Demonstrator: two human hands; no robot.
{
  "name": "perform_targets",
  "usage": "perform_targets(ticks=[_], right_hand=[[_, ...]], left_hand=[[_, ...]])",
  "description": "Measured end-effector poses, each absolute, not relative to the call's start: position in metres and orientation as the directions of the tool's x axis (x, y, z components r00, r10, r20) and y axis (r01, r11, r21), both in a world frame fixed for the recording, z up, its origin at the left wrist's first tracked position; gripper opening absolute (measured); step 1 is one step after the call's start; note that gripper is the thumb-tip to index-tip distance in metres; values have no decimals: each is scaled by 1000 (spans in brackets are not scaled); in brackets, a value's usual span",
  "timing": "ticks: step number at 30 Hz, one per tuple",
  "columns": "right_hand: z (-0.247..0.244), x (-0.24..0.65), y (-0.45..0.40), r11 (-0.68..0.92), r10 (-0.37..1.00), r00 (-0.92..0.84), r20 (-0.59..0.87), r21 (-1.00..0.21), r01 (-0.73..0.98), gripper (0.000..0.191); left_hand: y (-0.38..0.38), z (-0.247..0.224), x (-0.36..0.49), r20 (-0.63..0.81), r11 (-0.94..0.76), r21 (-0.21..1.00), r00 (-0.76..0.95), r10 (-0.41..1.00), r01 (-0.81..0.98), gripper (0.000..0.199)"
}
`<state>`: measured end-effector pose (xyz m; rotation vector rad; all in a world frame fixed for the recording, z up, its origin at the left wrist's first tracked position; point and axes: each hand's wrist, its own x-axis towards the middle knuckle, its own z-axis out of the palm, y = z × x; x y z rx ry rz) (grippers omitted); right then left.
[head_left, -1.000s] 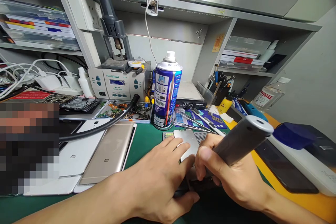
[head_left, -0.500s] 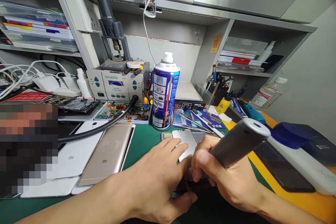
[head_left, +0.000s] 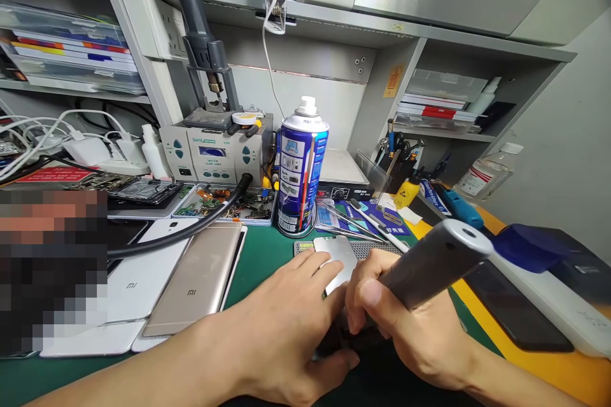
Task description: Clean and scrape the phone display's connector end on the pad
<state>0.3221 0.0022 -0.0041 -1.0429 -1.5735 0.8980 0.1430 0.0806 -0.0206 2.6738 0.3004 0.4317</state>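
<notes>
My left hand (head_left: 296,315) lies over a silver flat phone part (head_left: 337,261), fingertips on its surface and thumb spread toward me on the near side. Gripped like a pen in my right hand (head_left: 410,324) is a thick grey electric screwdriver (head_left: 436,261), its butt end with a small hole tilted up to the right. The tool's tip is hidden behind my fingers. Dark shadow between both hands hides most of what lies there. Under the silver part's far end is a perforated metal plate (head_left: 377,247).
A blue spray can (head_left: 301,178) stands just beyond my hands. To the left lie several phone back covers (head_left: 193,286), a black hose (head_left: 181,243) and a parts tray (head_left: 224,203). Tweezers and a brush (head_left: 377,226) sit behind; a dark phone (head_left: 518,305) lies at right.
The view has shifted very slightly. Both hands keep nearly the same place and grip, and the screwdriver's butt end sits a touch lower.
</notes>
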Motion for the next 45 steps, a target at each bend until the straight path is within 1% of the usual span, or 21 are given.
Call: perform_targets(ticks=[7,17,28,30,36,45], right_hand=[[-13,325,2,289,951,-139,276,-954,83,46],[-7,324,3,327,941,-134,310,-935,134,49],[-7,323,4,335,939,-131,318,-932,137,48],[-6,323,3,335,939,-128,319,-932,137,48],[-8,324,3,337,937,-134,321,-933,123,48],[-7,323,3,324,942,-140,306,-936,137,48]], left_hand=[[81,-19,143,248,-887,437,927,280,151,46],[80,-19,143,240,-892,425,931,274,153,46],[80,-21,141,227,-892,423,934,276,161,28],[80,-21,141,226,-889,430,934,276,159,30],[81,-19,143,238,-885,441,932,275,148,43],[82,-20,144,234,-888,433,931,279,157,39]])
